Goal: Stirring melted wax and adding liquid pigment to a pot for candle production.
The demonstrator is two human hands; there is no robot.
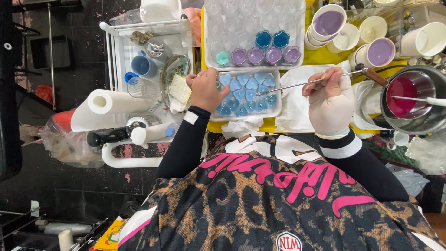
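Note:
A white mould tray (278,110) with several pale blue heart shapes lies on the yellow table top in front of me. My left hand (204,89), in a black sleeve, rests at the tray's left edge and pinches a small greenish object (217,85). My right hand (327,103), wrapped in a white glove, holds a thin metal rod (297,85). The rod's tip reaches the hearts near the tray's right side. Behind it stands a clear mould tray (216,32) holding blue, purple and teal flower shapes.
A metal pot (429,118) of red liquid sits at the right, with white cups (380,52) of purple liquid behind it. At the left, a white cart (118,56) carries a paper towel roll (104,109), bottles and small bowls. White cloths (295,111) lie under my right hand.

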